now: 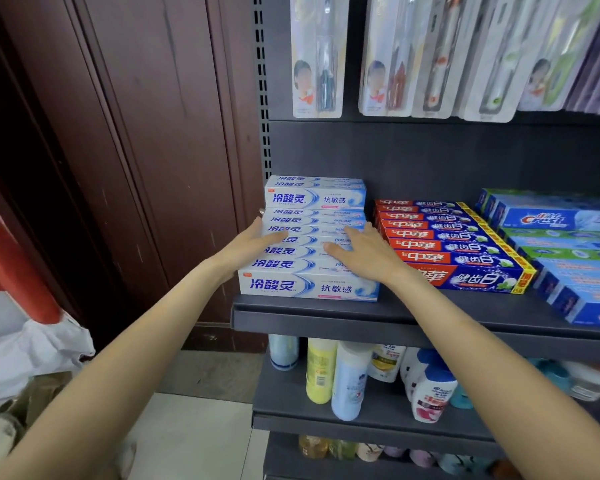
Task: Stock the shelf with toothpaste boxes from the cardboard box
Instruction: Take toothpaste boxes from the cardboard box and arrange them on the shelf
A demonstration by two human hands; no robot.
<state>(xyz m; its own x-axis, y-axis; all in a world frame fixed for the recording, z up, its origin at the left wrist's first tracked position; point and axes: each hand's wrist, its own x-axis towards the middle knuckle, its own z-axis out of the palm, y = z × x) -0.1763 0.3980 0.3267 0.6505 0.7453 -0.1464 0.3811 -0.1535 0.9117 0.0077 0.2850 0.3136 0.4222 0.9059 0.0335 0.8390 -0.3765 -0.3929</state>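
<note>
While both hands lie flat on the white-and-blue toothpaste boxes (309, 258), the left hand (253, 242) and the right hand (361, 249) have fingers spread and pinch nothing; each grip is open, palm down. These boxes form a row running from the shelf (326, 308) front edge to the back panel, with a second tier stacked at the rear. The front box sits right at the lip, so a forward drag could, in judgement, tip it off; an uneven push might skew the row into the red-and-blue toothpaste boxes (458, 247) just beside it, or topple the rear tier. The cardboard box is not clearly in view. Toothbrush packs (395, 64) hang above, bottles (350, 379) stand below, a dark wooden panel (136, 133) flanks the left, above a pale tiled floor (187, 438).
</note>
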